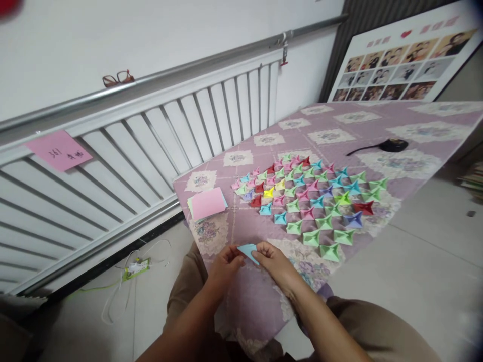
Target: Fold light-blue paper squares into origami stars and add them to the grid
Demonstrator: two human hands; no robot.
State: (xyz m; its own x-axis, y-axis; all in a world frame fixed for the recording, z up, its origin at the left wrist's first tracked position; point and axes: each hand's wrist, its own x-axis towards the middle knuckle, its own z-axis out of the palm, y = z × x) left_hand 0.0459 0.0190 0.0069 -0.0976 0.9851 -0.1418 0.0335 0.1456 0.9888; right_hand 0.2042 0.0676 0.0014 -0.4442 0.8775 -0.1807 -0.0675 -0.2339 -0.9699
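Observation:
A small folded piece of light blue paper (249, 252) is held between both hands above the near part of the table. My left hand (228, 262) pinches its left corner with thumb and fingers. On the other side, my right hand (272, 259) grips the right edge, the thumb lying over the paper. Just beyond the hands, rows of small folded paper boats (311, 238) in green, blue, pink, red, yellow and purple stand on the table. A stack of coloured paper sheets with pink on top (208, 201) lies to the left.
The table (245, 296) has a purple floral cloth. A black object with a thin tail (393, 145) lies at the back right. Behind stands a white radiator (211, 118) with glasses (118, 79) above it. A power strip (137, 268) and cables are on the floor.

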